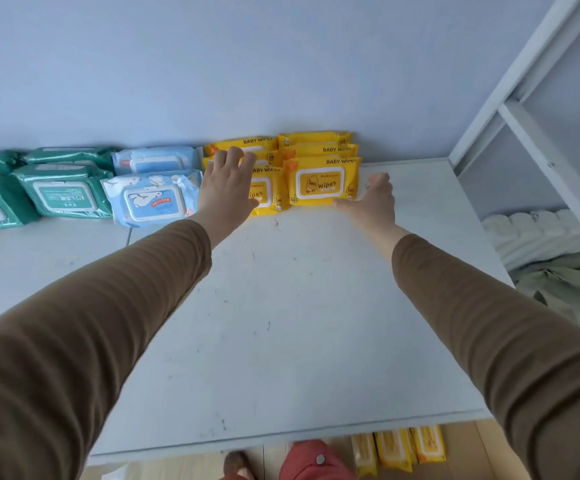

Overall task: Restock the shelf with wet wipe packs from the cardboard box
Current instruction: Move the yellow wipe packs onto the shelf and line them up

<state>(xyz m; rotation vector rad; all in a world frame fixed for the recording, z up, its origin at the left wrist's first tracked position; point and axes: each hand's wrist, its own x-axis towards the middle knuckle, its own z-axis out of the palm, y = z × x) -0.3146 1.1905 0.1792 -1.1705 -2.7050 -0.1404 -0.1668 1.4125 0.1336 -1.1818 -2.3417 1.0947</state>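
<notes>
Lining the back of the pale shelf (299, 306), against the wall (247, 64), the packs run in colour groups. Farthest left lie green packs (63, 195), stacked and overlapping, lids up. Next come two blue packs (153, 199), one behind the other, the front one printed with a polar bear.

Just beside them sit the yellow packs (319, 181), labelled baby wipes, set in two columns of overlapping packs that reach the wall. The left hand (227, 183) rests flat on the left column, fingers straight and spread, palm down, covering much of the front pack; it grips nothing. The right column's front pack shows its duck label in full.

The right hand (373, 197) lies at the right side of that column, fingers extended and loosely together, thumb touching the front pack's lower right corner; it too presses rather than clasps. Both forearms wear brown sleeves (108, 323).

At the far right stands a white frame (531, 133), with a pale folded cloth (538, 233) and an olive cloth (572, 285) below it.

Under the shelf's front edge, more yellow packs (399, 448) stand on end on brown cardboard (461, 445); whether this is the box I cannot tell. Something red (309, 459) shows to their left.
</notes>
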